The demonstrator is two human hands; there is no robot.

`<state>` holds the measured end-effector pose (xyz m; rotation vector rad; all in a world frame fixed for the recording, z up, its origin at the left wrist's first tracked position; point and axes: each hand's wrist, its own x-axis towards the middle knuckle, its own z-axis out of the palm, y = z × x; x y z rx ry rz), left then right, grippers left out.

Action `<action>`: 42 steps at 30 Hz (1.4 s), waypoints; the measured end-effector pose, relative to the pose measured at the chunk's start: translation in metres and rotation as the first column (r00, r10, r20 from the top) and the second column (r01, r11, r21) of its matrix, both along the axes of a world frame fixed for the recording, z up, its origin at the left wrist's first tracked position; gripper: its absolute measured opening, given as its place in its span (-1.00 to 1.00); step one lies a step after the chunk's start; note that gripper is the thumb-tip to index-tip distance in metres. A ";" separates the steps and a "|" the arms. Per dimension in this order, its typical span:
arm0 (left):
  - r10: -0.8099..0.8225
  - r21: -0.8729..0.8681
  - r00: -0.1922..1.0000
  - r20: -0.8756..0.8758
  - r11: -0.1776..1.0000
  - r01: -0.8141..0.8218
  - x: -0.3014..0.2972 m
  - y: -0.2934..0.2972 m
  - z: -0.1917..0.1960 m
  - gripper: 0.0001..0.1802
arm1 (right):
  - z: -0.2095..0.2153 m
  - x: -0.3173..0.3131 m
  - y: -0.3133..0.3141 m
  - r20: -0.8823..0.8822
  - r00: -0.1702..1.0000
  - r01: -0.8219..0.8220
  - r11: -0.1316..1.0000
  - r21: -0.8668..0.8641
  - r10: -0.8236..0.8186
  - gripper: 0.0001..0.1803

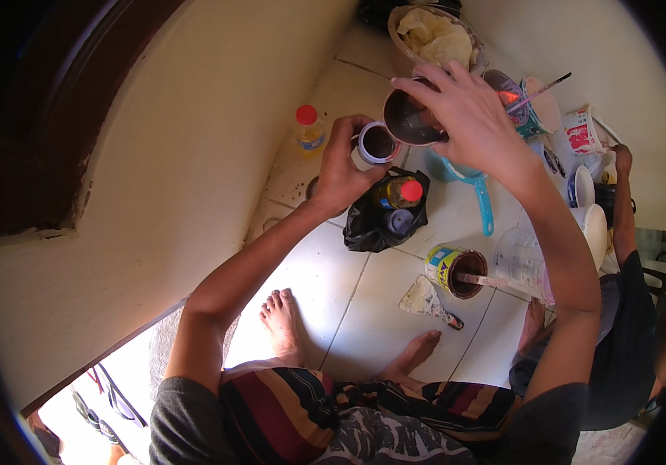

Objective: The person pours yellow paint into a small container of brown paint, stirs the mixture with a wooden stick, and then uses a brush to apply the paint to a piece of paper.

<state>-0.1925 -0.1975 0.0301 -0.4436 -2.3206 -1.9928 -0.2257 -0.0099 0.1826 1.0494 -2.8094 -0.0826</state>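
My left hand [338,172] is closed around a small pale-rimmed cup [374,157] with something dark inside. In my right hand [476,116] is a larger brown round container [407,116], tilted so its dark mouth faces the small cup. The two rims are side by side, close together; I cannot tell whether they touch or whether anything flows between them. Just below my left hand a black plastic bag [360,232] holds a red-capped bottle [395,194] and a small purple-lidded jar [398,222]. Under my right wrist lies a turquoise dipper [485,205].
Another red-capped bottle [310,132] stands by the left wall. A yellow-labelled paint can [440,266] with a brush [482,280] and a putty-smeared scraper [422,298] lie before my feet. At right are several tubs, a clear bucket [515,252] and another person [608,341] crouching.
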 end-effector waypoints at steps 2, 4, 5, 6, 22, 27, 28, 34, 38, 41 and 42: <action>0.017 -0.026 1.000 0.005 1.000 -0.017 0.002 -0.004 0.000 -0.24 | -0.008 -0.006 0.009 0.090 0.996 0.032 0.996 -0.089 -0.024 -0.06; 0.025 0.042 1.000 0.005 0.999 -0.025 0.007 -0.008 -0.005 -0.23 | -0.024 -0.014 0.015 0.161 0.985 0.088 0.984 -0.152 -0.064 -0.06; 0.028 0.074 1.000 0.004 0.997 -0.028 0.011 -0.011 -0.006 -0.23 | -0.037 -0.020 0.015 0.184 0.979 0.123 0.977 -0.176 -0.090 -0.07; 0.040 0.102 0.999 -0.005 0.994 -0.039 0.015 -0.010 -0.007 -0.25 | -0.051 -0.025 0.019 0.208 0.970 0.163 0.968 -0.192 -0.122 -0.07; 0.067 -0.067 0.996 0.058 0.996 -0.063 0.048 -0.040 -0.015 -0.30 | -0.194 -0.068 -0.014 0.396 0.887 0.263 0.965 -0.012 -0.237 0.09; -0.142 -0.065 0.989 0.031 0.987 0.144 0.061 -0.030 -0.005 -0.25 | -0.194 -0.057 0.004 0.157 0.972 0.203 0.964 -0.172 -0.176 0.06; -0.139 -0.077 0.990 0.026 0.987 0.141 0.060 -0.031 -0.004 -0.25 | -0.183 -0.056 0.006 0.156 0.977 0.171 0.966 -0.192 -0.142 0.02; -0.117 -0.038 0.993 -0.027 0.993 0.116 0.062 -0.023 0.005 -0.33 | -0.057 -0.008 0.054 0.060 0.998 0.008 0.966 -0.258 0.008 -0.22; -0.257 -0.163 0.965 -0.059 0.956 0.245 0.070 -0.004 0.022 -0.30 | 0.004 0.079 0.091 0.195 0.974 0.162 0.959 -0.230 -0.118 -0.29; -0.335 -0.216 0.939 -0.078 0.925 0.312 0.064 0.002 0.031 -0.26 | 0.011 0.150 0.119 0.271 0.896 0.425 0.853 -0.302 -0.351 -0.31; -0.370 -0.237 0.926 -0.080 0.909 0.343 0.063 0.009 0.033 -0.24 | 0.009 0.174 0.135 0.293 0.835 0.547 0.760 -0.349 -0.466 -0.30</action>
